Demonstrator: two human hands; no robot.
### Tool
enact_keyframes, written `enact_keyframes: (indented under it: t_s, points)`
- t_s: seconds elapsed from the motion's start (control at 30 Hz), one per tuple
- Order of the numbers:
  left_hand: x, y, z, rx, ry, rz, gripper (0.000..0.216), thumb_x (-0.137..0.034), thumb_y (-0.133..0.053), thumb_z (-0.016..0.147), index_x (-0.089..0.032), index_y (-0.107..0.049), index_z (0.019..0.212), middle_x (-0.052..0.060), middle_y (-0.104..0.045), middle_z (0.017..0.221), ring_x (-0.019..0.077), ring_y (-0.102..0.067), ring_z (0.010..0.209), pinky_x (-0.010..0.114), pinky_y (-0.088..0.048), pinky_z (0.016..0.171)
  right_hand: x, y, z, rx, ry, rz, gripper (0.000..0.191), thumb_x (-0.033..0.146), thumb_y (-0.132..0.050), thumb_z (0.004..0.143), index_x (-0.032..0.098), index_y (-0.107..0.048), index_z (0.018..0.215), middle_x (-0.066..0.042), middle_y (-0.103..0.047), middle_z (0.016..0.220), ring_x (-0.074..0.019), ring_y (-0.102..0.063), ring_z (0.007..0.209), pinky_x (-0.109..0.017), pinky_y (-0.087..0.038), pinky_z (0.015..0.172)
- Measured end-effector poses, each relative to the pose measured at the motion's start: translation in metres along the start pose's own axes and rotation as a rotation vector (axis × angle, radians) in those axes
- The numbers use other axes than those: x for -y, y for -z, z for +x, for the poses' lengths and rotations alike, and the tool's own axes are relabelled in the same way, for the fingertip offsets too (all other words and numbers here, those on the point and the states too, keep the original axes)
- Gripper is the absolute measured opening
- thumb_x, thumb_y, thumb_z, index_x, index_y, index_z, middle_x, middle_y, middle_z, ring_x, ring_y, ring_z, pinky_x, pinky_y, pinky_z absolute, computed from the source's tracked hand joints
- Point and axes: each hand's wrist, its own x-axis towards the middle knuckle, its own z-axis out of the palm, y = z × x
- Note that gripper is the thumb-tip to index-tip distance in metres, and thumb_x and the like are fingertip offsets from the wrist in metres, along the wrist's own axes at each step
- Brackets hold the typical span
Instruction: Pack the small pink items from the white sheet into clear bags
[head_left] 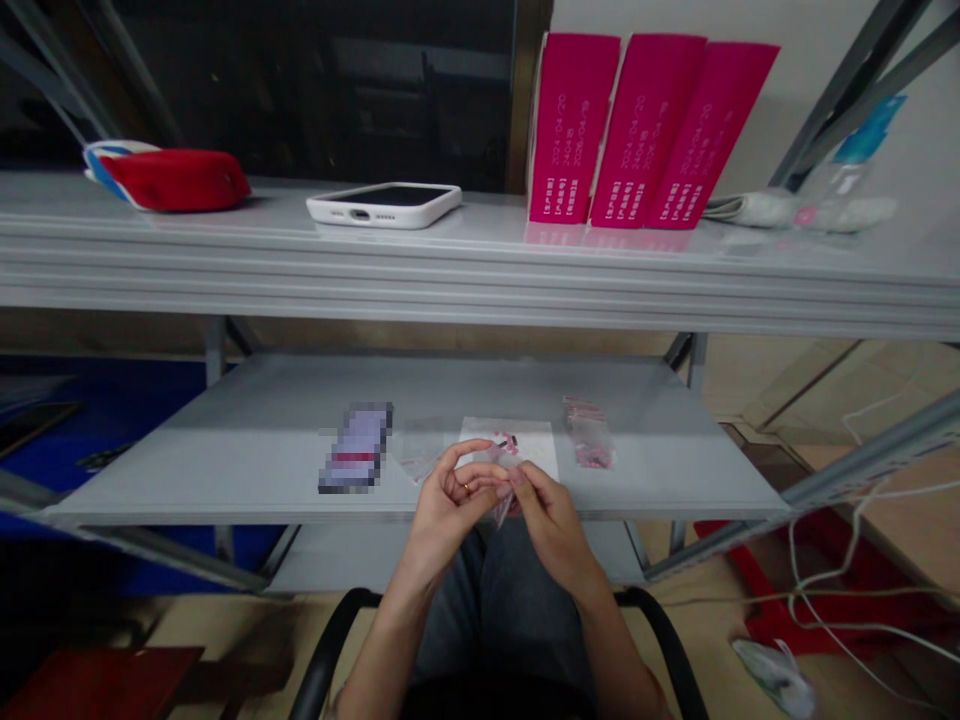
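Observation:
My left hand [461, 490] and my right hand [547, 515] meet at the front edge of the lower shelf. Pinched between the fingers of both is a small clear plastic bag [504, 508], mostly covered by the fingers. A ring shows on a left finger. Just beyond the hands lies a white sheet [541, 440] with small pink and dark pieces [508, 441] on it. To its left are flat clear bags [421, 445]. On its right sits a stack of small clear bags [589, 432] with reddish contents at the near end.
A blurred-out phone-like object [356, 448] lies left on the lower shelf [225, 440]. The upper shelf [480, 270] carries a red pouch [180, 180], a white-cased phone [386, 205], three pink boxes [645, 130] and a spray bottle [847, 180]. Cables [810, 590] hang at right.

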Motion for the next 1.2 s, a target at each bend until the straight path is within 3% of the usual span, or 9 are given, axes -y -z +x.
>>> enact_keyframes:
  t_s: [0.23, 0.47, 0.77, 1.2]
  points:
    - [-0.002, -0.001, 0.002, -0.03, 0.022, -0.11, 0.045, -0.01, -0.075, 0.065, -0.017, -0.054, 0.105, 0.001, -0.07, 0.077, 0.0108, -0.066, 0.071, 0.019, -0.051, 0.069, 0.007, 0.003, -0.002, 0.029, 0.032, -0.04, 0.028, 0.038, -0.035, 0.094, 0.021, -0.046, 0.075, 0.003, -0.045, 0.065, -0.0117, -0.044, 0.062, -0.023, -0.036, 0.058]
    - [-0.012, -0.008, -0.001, -0.087, 0.188, -0.209, 0.035, -0.009, -0.077, 0.06, -0.011, -0.062, 0.091, 0.003, -0.07, 0.08, 0.0093, -0.065, 0.072, 0.018, -0.051, 0.071, 0.012, 0.005, -0.002, 0.076, 0.019, 0.008, 0.023, 0.033, -0.037, 0.093, 0.021, -0.047, 0.076, 0.002, -0.05, 0.069, -0.0121, -0.049, 0.066, -0.022, -0.039, 0.062]
    - [-0.015, -0.009, 0.0, -0.098, 0.164, -0.099, 0.036, -0.007, -0.077, 0.058, -0.011, -0.062, 0.09, 0.001, -0.07, 0.072, 0.0097, -0.065, 0.066, 0.019, -0.051, 0.065, 0.014, 0.01, 0.0, 0.106, -0.025, -0.014, 0.023, 0.035, -0.038, 0.092, 0.02, -0.047, 0.077, 0.003, -0.047, 0.069, -0.0113, -0.045, 0.064, -0.022, -0.037, 0.06]
    - [-0.016, -0.01, -0.003, -0.155, 0.203, -0.16, 0.036, -0.012, -0.079, 0.054, -0.012, -0.061, 0.086, 0.002, -0.07, 0.07, 0.0122, -0.066, 0.061, 0.019, -0.052, 0.057, 0.02, 0.012, -0.001, 0.142, -0.024, 0.011, 0.025, 0.036, -0.037, 0.093, 0.021, -0.046, 0.075, 0.004, -0.045, 0.068, -0.0115, -0.046, 0.066, -0.022, -0.037, 0.063]
